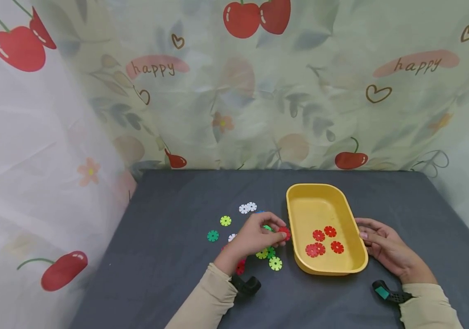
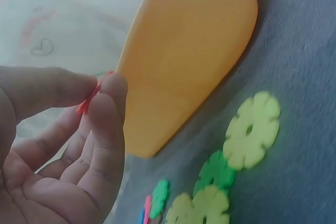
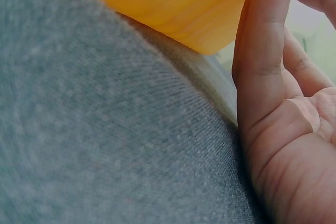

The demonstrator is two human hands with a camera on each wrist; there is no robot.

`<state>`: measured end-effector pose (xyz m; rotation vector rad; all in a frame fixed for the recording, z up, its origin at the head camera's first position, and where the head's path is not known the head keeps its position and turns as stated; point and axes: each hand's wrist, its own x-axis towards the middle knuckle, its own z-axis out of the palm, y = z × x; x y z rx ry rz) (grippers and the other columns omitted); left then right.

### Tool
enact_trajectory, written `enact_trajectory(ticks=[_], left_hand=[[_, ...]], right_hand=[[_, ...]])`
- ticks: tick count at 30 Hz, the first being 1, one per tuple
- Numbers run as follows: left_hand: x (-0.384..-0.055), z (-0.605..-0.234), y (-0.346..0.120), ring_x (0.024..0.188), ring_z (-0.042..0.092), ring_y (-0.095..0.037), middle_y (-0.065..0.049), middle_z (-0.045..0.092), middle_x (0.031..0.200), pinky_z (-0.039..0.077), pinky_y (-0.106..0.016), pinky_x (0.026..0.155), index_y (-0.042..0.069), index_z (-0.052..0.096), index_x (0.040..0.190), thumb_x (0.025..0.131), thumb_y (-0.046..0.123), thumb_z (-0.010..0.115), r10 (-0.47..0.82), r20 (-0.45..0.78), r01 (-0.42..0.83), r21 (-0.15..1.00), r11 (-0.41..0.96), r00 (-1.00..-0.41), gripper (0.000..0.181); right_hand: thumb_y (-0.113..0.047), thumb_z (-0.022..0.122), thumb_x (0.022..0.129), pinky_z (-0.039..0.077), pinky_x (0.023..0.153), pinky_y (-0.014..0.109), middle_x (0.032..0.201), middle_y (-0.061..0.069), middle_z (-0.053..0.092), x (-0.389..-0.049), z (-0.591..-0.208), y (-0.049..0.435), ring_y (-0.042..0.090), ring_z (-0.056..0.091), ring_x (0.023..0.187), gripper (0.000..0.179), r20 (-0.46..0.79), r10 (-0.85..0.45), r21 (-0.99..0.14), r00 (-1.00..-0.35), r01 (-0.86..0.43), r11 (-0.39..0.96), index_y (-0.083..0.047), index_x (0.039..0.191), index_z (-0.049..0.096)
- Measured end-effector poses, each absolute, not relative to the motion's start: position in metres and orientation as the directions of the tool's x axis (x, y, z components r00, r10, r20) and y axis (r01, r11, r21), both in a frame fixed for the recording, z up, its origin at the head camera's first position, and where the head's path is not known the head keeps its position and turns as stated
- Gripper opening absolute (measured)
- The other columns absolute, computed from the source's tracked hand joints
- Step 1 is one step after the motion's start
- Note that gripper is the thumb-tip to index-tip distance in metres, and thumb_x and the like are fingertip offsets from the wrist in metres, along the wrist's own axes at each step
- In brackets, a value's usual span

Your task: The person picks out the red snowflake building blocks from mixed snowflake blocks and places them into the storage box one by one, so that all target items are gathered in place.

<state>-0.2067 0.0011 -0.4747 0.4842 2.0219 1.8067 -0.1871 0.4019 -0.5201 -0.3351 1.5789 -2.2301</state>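
My left hand (image 1: 259, 235) pinches a red snowflake disc (image 1: 285, 233) between thumb and fingertips, right beside the left wall of a yellow plastic basket (image 1: 296, 265). In the left wrist view the disc (image 2: 90, 97) shows edge-on between the fingertips. Inside the basket several red discs (image 1: 337, 247) lie flat on the floor. My right hand (image 1: 392, 246) rests against the basket's right side, thumb at the rim and fingers fairly straight along the outer wall. The right wrist view has those fingers (image 3: 265, 40) against the yellow wall (image 3: 205, 19).
Left of the basket, loose snowflake discs lie on the dark grey cloth (image 1: 156, 256): a yellow-green one (image 1: 276, 263), a green one (image 1: 213, 236), white ones (image 1: 244, 209) and others partly under my left hand. A patterned curtain (image 1: 201, 105) hangs behind the table.
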Motion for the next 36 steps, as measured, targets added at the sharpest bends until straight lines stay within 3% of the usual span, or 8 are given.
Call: enact_trajectory(ticks=[8,14,20,26,29,33,36], left_hand=[[-0.199,-0.474,0.01,0.088,0.081,-0.033,-0.007,0.078,0.094,0.066,-0.04,0.079,0.007,0.073,0.112,0.095,0.009,0.08,0.5,-0.047,-0.022,0.998,0.055,-0.865,0.019],[-0.195,-0.473,0.015,0.083,0.08,-0.023,-0.006,0.075,0.093,0.065,-0.036,0.078,-0.001,0.071,0.117,0.095,0.009,0.079,0.514,-0.059,-0.048,0.998,0.035,-0.856,0.025],[-0.193,-0.47,0.016,0.089,0.08,-0.032,-0.004,0.073,0.093,0.064,-0.032,0.077,-0.004,0.07,0.122,0.095,0.012,0.08,0.513,-0.053,-0.03,0.998,0.053,-0.857,0.034],[-0.192,-0.467,0.015,0.096,0.077,-0.046,-0.016,0.078,0.101,0.063,-0.03,0.077,0.0,0.072,0.12,0.098,0.012,0.076,0.537,-0.031,-0.01,0.999,0.042,-0.843,0.025],[-0.192,-0.465,0.014,0.099,0.075,-0.051,-0.019,0.077,0.103,0.064,-0.036,0.08,0.0,0.073,0.12,0.098,0.012,0.075,0.543,-0.03,-0.009,0.999,0.042,-0.839,0.025],[-0.194,-0.464,0.011,0.1,0.075,-0.05,-0.012,0.077,0.099,0.064,-0.045,0.084,0.003,0.074,0.119,0.098,0.015,0.077,0.528,-0.043,-0.012,0.998,0.063,-0.848,0.024],[-0.197,-0.463,0.007,0.101,0.075,-0.048,-0.008,0.077,0.098,0.064,-0.041,0.084,0.006,0.074,0.119,0.099,0.017,0.076,0.511,-0.055,-0.009,0.996,0.091,-0.858,0.024]], right_hand=[[0.002,0.037,0.113,0.063,0.09,0.034,0.125,0.002,0.077,-0.187,-0.519,0.401,0.015,0.077,0.111,0.043,-0.04,-0.432,-0.944,-0.901,0.175,-0.279,-0.018,0.139,0.064],[0.0,0.038,0.113,0.064,0.09,0.035,0.124,0.002,0.078,-0.186,-0.519,0.401,0.015,0.077,0.11,0.041,-0.056,-0.423,-0.946,-0.905,0.183,-0.266,-0.019,0.138,0.064],[0.0,0.039,0.113,0.064,0.09,0.034,0.124,0.0,0.077,-0.187,-0.521,0.401,0.014,0.077,0.11,0.041,-0.062,-0.413,-0.95,-0.909,0.18,-0.253,-0.02,0.138,0.064],[0.0,0.038,0.113,0.064,0.089,0.034,0.125,0.001,0.077,-0.186,-0.521,0.402,0.014,0.077,0.11,0.041,-0.063,-0.419,-0.947,-0.906,0.186,-0.26,-0.02,0.138,0.064],[0.0,0.038,0.113,0.064,0.09,0.034,0.125,0.0,0.077,-0.186,-0.52,0.401,0.014,0.077,0.11,0.041,-0.067,-0.421,-0.947,-0.904,0.191,-0.259,-0.021,0.138,0.064],[0.0,0.039,0.113,0.064,0.09,0.034,0.125,0.001,0.077,-0.186,-0.519,0.401,0.015,0.077,0.11,0.041,-0.06,-0.416,-0.948,-0.907,0.182,-0.261,-0.02,0.138,0.065],[0.001,0.039,0.113,0.064,0.09,0.034,0.126,0.001,0.077,-0.186,-0.519,0.401,0.015,0.077,0.11,0.041,-0.058,-0.414,-0.947,-0.909,0.181,-0.265,-0.019,0.138,0.065]])
